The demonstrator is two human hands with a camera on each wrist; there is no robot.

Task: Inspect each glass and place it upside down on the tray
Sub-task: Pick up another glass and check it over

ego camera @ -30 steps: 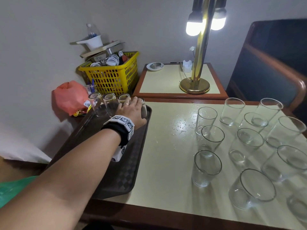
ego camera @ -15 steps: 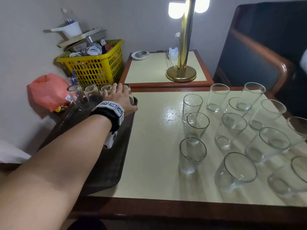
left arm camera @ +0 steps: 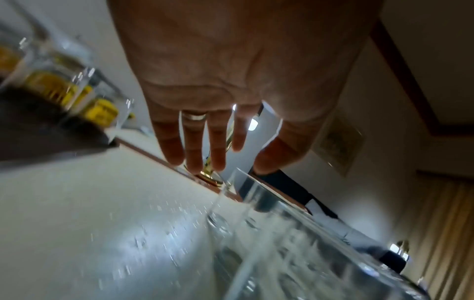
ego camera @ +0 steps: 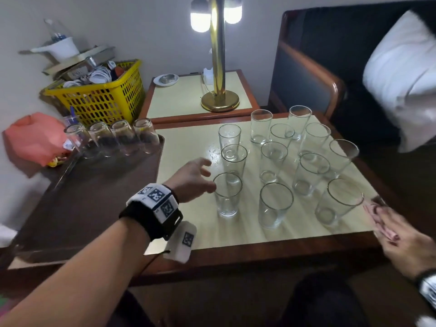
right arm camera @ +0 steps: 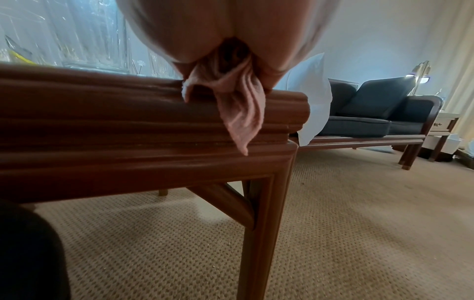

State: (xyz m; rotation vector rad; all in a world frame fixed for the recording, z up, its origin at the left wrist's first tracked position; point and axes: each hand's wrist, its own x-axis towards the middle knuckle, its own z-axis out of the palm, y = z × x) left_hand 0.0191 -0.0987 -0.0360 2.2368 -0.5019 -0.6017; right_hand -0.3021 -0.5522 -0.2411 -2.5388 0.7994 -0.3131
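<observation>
Several clear glasses stand upright on the cream tabletop (ego camera: 188, 147). Several more stand upside down in a row (ego camera: 111, 138) along the far edge of the dark brown tray (ego camera: 94, 199) on the left. My left hand (ego camera: 200, 175) hovers open, fingers spread, just left of the nearest upright glass (ego camera: 227, 197), apart from it. In the left wrist view the fingers (left arm camera: 197, 146) are straight above a glass rim (left arm camera: 256, 182). My right hand (ego camera: 398, 239) is at the table's front right corner and grips a crumpled pink cloth (right arm camera: 238, 105).
A yellow basket (ego camera: 99, 100) of clutter and a red bag (ego camera: 35, 138) stand behind the tray. A brass lamp (ego camera: 219, 67) stands on a side table behind. A dark sofa with a white pillow (ego camera: 405, 74) is at the right. Water drops lie on the tabletop.
My left hand let go of the upturned glass at the tray's far edge and moved right, toward the nearest upright glass. The right hand with the cloth has come into view.
</observation>
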